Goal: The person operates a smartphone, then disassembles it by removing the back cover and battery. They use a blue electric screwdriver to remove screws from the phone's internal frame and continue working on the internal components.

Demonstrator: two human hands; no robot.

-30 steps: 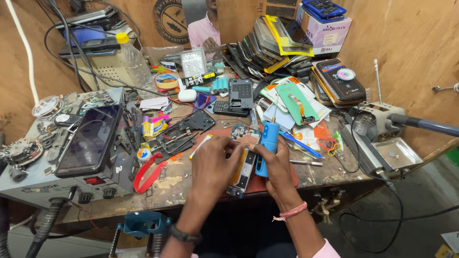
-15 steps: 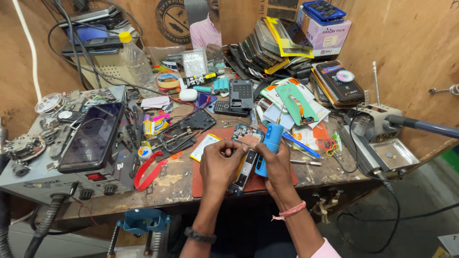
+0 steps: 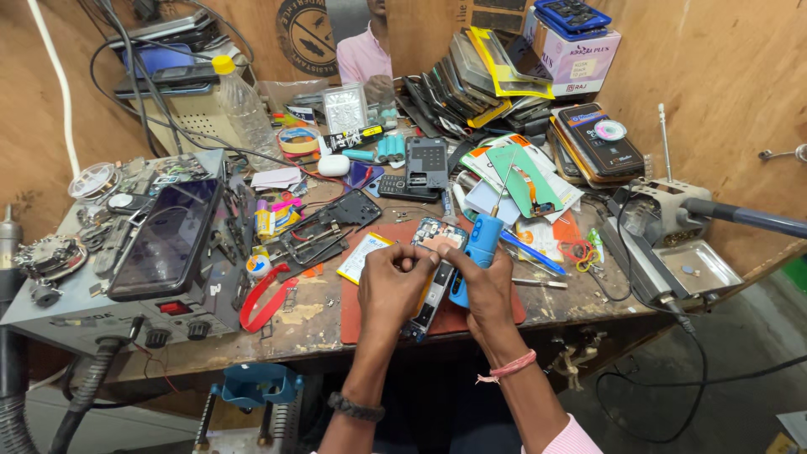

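Note:
My right hand (image 3: 487, 290) grips a blue-handled tool (image 3: 479, 248) upright, its thin metal tip pointing up. My left hand (image 3: 395, 282) sits beside it with fingertips pinched together on something too small to make out. Both hands hover over an opened phone (image 3: 433, 252) with its board exposed, lying on a red mat (image 3: 361, 303) at the bench's near edge. A small yellow-edged battery (image 3: 363, 256) lies on the mat just left of my left hand.
A grey repair station (image 3: 92, 294) with a dark phone (image 3: 164, 240) on top fills the left. A black phone frame (image 3: 324, 231), red strap (image 3: 265, 298), keypad phone (image 3: 424, 164), stacked phone cases (image 3: 492, 80) and a metal tray (image 3: 693, 265) crowd the bench. A person in pink (image 3: 363, 55) sits behind.
My hands have come closer together over the opened phone, and the left fingers have pinched shut. The view has shifted slightly lower.

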